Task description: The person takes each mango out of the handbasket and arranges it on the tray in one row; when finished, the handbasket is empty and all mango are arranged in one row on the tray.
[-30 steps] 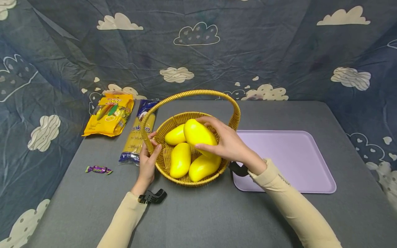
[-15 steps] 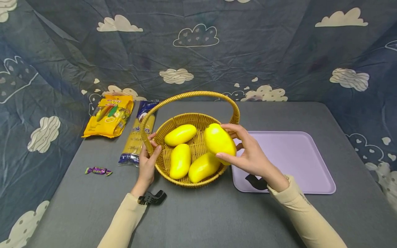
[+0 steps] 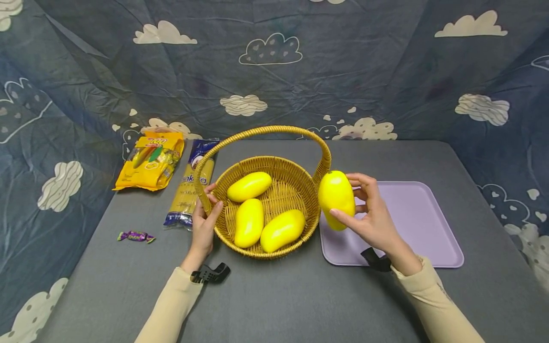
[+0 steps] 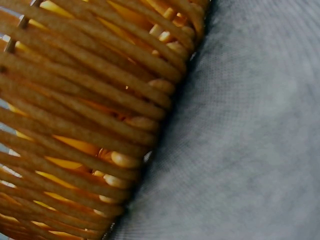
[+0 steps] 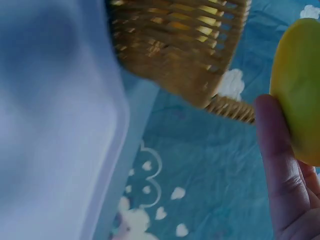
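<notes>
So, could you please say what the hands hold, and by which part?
The right hand holds a yellow mango by its side; the left hand grips the basket by its rim at the handle.

A cloud-print cloth (image 3: 351,66) (rather creased) backs the grey table (image 3: 274,300).

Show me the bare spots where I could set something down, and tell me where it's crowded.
Free: the table in front of the basket, between the sleeves; the tray right of the right hand; the table strip between tray and cloth. Crowded: left of the basket, where the pasta, yellow bag and left hand crowd together.
</notes>
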